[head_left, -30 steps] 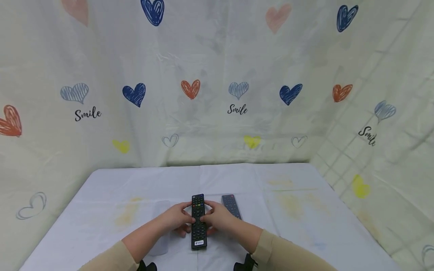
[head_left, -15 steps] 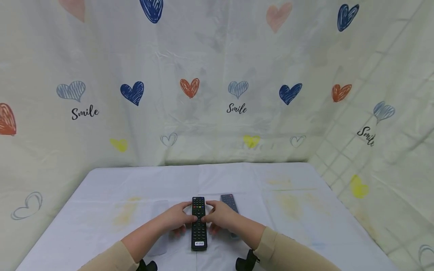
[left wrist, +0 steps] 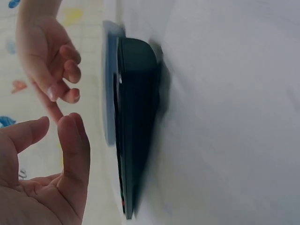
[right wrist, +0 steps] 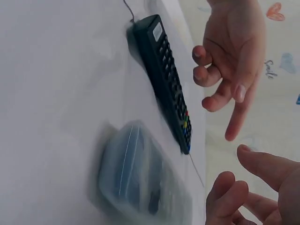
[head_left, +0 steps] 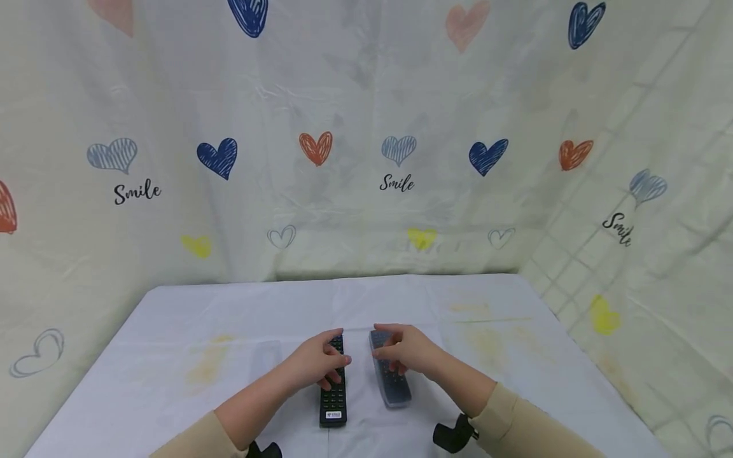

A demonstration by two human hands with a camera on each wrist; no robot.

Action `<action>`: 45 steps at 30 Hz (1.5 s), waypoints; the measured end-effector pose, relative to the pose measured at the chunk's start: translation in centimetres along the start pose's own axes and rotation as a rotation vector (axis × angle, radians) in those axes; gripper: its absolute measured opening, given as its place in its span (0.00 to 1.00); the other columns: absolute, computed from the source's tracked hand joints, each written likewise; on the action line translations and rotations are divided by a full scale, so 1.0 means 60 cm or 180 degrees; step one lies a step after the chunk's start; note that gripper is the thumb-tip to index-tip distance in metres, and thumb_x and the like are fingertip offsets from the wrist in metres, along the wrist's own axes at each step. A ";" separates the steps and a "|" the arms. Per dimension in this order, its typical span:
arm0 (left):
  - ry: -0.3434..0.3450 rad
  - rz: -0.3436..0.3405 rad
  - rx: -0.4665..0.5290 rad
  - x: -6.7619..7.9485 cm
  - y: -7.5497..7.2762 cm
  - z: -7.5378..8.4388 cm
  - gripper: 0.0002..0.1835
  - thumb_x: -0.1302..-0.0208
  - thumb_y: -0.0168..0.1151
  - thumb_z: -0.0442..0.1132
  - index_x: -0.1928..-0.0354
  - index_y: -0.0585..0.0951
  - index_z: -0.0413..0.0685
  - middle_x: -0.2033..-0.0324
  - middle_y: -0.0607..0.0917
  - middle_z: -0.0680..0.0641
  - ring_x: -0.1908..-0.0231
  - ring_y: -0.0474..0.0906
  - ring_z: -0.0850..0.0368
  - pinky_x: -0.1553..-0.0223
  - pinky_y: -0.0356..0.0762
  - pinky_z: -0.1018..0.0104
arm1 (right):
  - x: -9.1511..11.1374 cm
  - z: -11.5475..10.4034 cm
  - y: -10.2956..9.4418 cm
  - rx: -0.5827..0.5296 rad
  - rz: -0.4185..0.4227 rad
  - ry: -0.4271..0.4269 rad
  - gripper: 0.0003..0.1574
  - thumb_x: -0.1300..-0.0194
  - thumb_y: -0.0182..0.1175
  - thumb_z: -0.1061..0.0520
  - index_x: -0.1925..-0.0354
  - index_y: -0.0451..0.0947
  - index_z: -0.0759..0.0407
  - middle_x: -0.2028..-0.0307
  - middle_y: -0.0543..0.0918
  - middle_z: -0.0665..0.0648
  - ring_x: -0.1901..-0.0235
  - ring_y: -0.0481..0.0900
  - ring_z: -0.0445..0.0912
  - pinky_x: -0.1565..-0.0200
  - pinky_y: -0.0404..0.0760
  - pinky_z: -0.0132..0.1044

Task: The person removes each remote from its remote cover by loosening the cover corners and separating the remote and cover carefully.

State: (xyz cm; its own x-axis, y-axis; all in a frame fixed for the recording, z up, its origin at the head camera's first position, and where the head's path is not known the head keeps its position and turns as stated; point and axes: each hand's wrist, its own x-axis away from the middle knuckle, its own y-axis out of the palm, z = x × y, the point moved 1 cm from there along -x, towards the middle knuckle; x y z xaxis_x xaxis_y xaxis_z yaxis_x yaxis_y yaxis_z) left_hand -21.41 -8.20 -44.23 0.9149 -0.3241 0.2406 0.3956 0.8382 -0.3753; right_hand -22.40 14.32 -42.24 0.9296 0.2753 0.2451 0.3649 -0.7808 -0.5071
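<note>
A black remote control (head_left: 333, 402) lies lengthwise on the white tabletop, its buttons facing up. Over it hovers my left hand (head_left: 314, 361), fingers loosely bent, holding nothing; a gap separates hand and remote in the left wrist view. To the right lies a second remote control (head_left: 394, 385) inside a translucent case (right wrist: 140, 173), slightly slanted. My right hand (head_left: 413, 346) is above the far end of that one, thumb and index finger apart, gripping nothing. In the head view, each hand covers part of the remote under it.
Left of the black remote lies a faint, clear flat rectangle (head_left: 266, 356), partly hidden by my left forearm. The tabletop (head_left: 487, 394) has yellowish stains. A heart-printed curtain (head_left: 343, 210) hangs behind it. Black wrist mounts (head_left: 455, 434) sit below the sleeves.
Both hands have let go of the black remote, which now lies on the table. My right hand has moved right, over the cased remote; my left hand has lifted slightly.
</note>
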 end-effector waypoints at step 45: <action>0.0043 -0.0017 0.0543 -0.050 0.084 0.034 0.39 0.32 0.60 0.33 0.23 0.56 0.51 0.61 0.79 0.43 0.69 0.84 0.52 0.72 0.84 0.58 | -0.004 0.070 -0.013 -0.0775 0.0480 -0.0002 0.35 0.33 0.64 0.60 0.30 0.68 0.57 0.59 0.86 0.60 0.66 0.84 0.48 0.68 0.85 0.44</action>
State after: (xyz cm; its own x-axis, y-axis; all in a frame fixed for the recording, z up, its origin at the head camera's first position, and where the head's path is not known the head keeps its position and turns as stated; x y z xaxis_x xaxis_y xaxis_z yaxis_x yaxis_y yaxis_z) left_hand -22.29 -2.10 -45.04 0.9143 -0.3336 0.2297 0.3821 0.8984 -0.2165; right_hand -22.71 17.21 -45.42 0.9725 0.1462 0.1815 0.1995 -0.9246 -0.3246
